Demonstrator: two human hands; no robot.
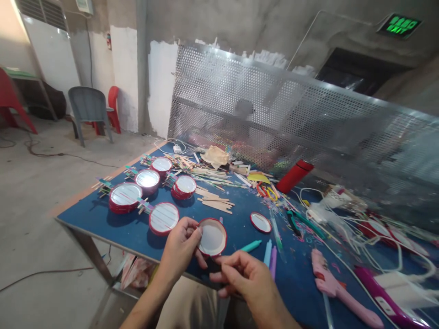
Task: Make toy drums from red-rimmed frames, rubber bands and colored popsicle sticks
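My left hand is closed at the edge of a round red-rimmed jar lid, its pale hollow inside facing me. A thin pale strand seems to show by the thumb. Just below the lid's lower edge, my right hand has thumb and fingertips pinched together; whatever sits between them is too small to tell. Left of the lid lies a small banjo-like piece, a red-rimmed disc with lines across its face and a stick neck. Another loose lid rests on the blue table to the right.
Several finished-looking disc pieces stand at the table's left. Behind are wooden craft sticks and a red bottle. On the right lie markers, teal-handled pliers, a pink glue gun and white cables. A perforated metal panel borders the back.
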